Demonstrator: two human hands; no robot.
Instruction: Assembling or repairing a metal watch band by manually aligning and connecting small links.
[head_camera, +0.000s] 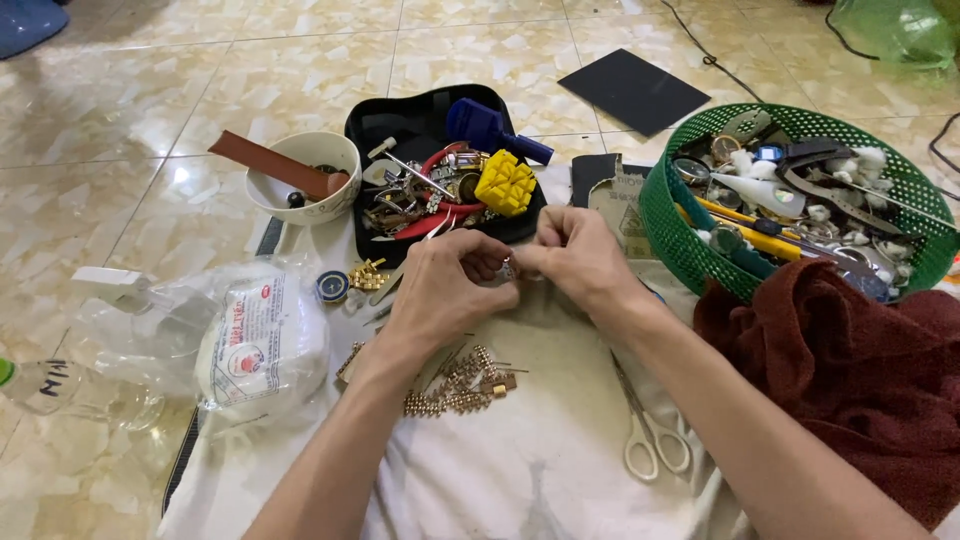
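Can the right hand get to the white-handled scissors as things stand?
Probably yes. The scissors lie uncovered on the white cloth just under the right forearm, but the right hand is busy pinching a small metal piece with the left hand.

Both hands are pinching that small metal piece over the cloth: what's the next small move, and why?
Probably lower the small metal piece closer to the white cloth before working it further. The left hand and right hand pinch it in the air above loose gold watch-band links, so a dropped part would stay near them.

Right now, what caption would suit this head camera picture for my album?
Both hands, left hand and right hand, pinch a small metal piece above gold watch-band links on white cloth.
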